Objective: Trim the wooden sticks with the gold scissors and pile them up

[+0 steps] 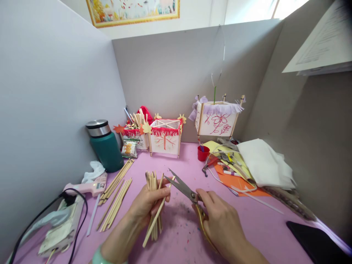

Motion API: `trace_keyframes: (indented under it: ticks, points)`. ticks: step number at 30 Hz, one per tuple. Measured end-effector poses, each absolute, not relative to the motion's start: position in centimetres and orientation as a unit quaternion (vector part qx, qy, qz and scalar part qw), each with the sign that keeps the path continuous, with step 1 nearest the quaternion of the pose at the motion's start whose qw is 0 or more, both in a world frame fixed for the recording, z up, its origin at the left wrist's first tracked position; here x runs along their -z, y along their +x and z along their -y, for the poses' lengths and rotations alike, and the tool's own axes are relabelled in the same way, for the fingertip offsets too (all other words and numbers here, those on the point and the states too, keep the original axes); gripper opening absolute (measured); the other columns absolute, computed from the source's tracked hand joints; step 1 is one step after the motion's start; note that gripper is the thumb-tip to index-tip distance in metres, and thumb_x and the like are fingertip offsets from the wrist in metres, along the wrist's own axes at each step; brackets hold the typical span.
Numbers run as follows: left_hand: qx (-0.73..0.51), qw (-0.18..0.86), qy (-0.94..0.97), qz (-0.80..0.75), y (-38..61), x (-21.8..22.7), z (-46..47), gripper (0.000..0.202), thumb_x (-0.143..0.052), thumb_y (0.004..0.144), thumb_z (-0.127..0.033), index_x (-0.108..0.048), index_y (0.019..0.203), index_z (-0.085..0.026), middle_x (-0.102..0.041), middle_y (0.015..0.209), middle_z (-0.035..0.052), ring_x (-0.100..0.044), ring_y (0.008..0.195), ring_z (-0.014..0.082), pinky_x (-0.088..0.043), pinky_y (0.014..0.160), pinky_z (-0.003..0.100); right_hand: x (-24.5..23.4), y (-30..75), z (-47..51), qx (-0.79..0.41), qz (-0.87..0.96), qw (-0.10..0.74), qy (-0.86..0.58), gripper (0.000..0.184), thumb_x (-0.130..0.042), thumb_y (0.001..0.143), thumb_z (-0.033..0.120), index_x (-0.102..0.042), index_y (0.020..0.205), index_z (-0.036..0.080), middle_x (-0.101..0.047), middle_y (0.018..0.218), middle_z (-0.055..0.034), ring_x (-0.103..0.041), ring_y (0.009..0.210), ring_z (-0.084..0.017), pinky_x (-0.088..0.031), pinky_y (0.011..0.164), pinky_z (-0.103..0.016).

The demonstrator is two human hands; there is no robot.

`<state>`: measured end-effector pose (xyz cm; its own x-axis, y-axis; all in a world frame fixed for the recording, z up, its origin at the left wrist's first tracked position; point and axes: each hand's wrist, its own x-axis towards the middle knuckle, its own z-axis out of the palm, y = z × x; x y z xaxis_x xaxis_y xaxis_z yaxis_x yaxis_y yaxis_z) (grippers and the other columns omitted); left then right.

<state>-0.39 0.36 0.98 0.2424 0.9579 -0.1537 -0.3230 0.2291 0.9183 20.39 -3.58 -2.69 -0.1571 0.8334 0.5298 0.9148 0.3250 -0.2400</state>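
Observation:
My left hand is closed round a bundle of thin wooden sticks, held upright above the pink table. One stick slants out of the bundle toward the lower left. My right hand grips the handles of a pair of scissors. The blades are parted, and their tips reach the top end of the slanting stick.
More loose sticks lie at the left beside a pink glue gun and a black cable. A green flask, two red-fringed paper lanterns, a purple-fringed lantern, a red cup and coloured paper with white sheets stand behind.

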Motion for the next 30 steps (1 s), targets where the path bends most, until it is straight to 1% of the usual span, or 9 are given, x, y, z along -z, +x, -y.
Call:
trace_keyframes:
  ticks: [4,6,9,13,17,20,23,27,30]
  points:
    - [-0.486,0.663,0.407,-0.398,-0.10,-0.83,-0.08,0.025,-0.074,0.063,-0.017,-0.063,0.085,-0.016,-0.054,0.061,-0.0047,-0.035,0.040,0.0008,-0.025,0.036,0.014,2.84,20.22,3.76,0.114,0.743,0.310,-0.582,0.028,-0.048,0.083,0.021,-0.055,0.110,0.020,-0.061,0.083,-0.0055,-0.057,0.073,-0.020,-0.035,0.063,-0.029]
    - [-0.490,0.664,0.403,-0.396,-0.04,-0.80,-0.03,0.027,-0.074,0.062,-0.016,-0.063,0.086,-0.016,-0.055,0.063,-0.0043,-0.037,0.042,0.0011,-0.026,0.037,0.013,2.87,20.14,3.81,0.119,0.743,0.304,-0.584,0.026,-0.048,0.083,0.021,-0.056,0.107,0.020,-0.061,0.082,-0.0052,-0.057,0.072,-0.019,-0.035,0.062,-0.029]
    - [-0.481,0.682,0.386,-0.393,-0.06,-0.83,-0.05,0.029,-0.075,0.060,-0.015,-0.063,0.087,-0.016,-0.053,0.060,-0.0052,-0.035,0.040,0.0009,-0.023,0.035,0.013,2.86,20.01,3.85,0.111,0.745,0.289,-0.590,0.020,-0.048,0.083,0.020,-0.057,0.100,0.022,-0.060,0.078,-0.0031,-0.056,0.066,-0.018,-0.032,0.057,-0.028]
    - [-0.480,0.690,0.372,-0.394,-0.20,-0.87,-0.09,0.033,-0.075,0.059,-0.015,-0.062,0.088,-0.015,-0.054,0.059,-0.0054,-0.032,0.037,0.0003,-0.021,0.033,0.013,2.88,19.86,3.92,0.115,0.745,0.284,-0.592,0.017,-0.048,0.082,0.019,-0.057,0.096,0.022,-0.059,0.077,-0.0026,-0.055,0.065,-0.017,-0.031,0.057,-0.028]
    - [-0.471,0.702,0.368,-0.388,-0.34,-0.65,-0.16,0.032,-0.074,0.060,-0.014,-0.062,0.090,-0.015,-0.055,0.059,-0.0050,-0.033,0.035,0.0000,-0.021,0.032,0.013,2.96,19.75,3.98,0.129,0.741,0.285,-0.594,0.019,-0.048,0.082,0.019,-0.057,0.098,0.022,-0.059,0.076,-0.0023,-0.055,0.065,-0.018,-0.030,0.056,-0.028]
    - [-0.472,0.707,0.361,-0.383,-0.42,-0.39,-0.27,0.032,-0.074,0.061,-0.014,-0.062,0.090,-0.015,-0.056,0.060,-0.0042,-0.035,0.036,0.0000,-0.024,0.034,0.013,2.95,19.65,3.98,0.133,0.739,0.279,-0.598,0.019,-0.049,0.083,0.021,-0.056,0.101,0.022,-0.059,0.077,-0.0023,-0.056,0.066,-0.019,-0.029,0.055,-0.028]
    - [-0.470,0.714,0.351,-0.383,-0.46,-0.28,-0.28,0.033,-0.074,0.061,-0.014,-0.063,0.092,-0.015,-0.057,0.060,-0.0039,-0.037,0.037,0.0003,-0.026,0.036,0.013,2.96,19.56,3.98,0.128,0.739,0.271,-0.603,0.017,-0.049,0.084,0.022,-0.056,0.099,0.023,-0.059,0.076,-0.0019,-0.056,0.064,-0.019,-0.028,0.054,-0.028]
    - [-0.462,0.721,0.334,-0.395,-0.48,-0.71,-0.03,0.038,-0.074,0.060,-0.014,-0.063,0.096,-0.014,-0.055,0.057,-0.0050,-0.034,0.035,-0.0001,-0.023,0.034,0.013,3.17,19.51,4.05,0.117,0.743,0.266,-0.602,0.012,-0.045,0.085,0.021,-0.056,0.090,0.023,-0.060,0.071,-0.0009,-0.056,0.057,-0.017,-0.026,0.052,-0.028]
    - [-0.457,0.725,0.322,-0.401,-0.51,-1.14,0.15,0.041,-0.074,0.058,-0.013,-0.063,0.098,-0.013,-0.054,0.054,-0.0054,-0.032,0.033,-0.0003,-0.021,0.033,0.013,3.32,19.60,4.08,0.091,0.749,0.264,-0.600,0.013,-0.044,0.086,0.022,-0.056,0.089,0.023,-0.062,0.072,-0.0008,-0.057,0.056,-0.017,-0.028,0.053,-0.028]
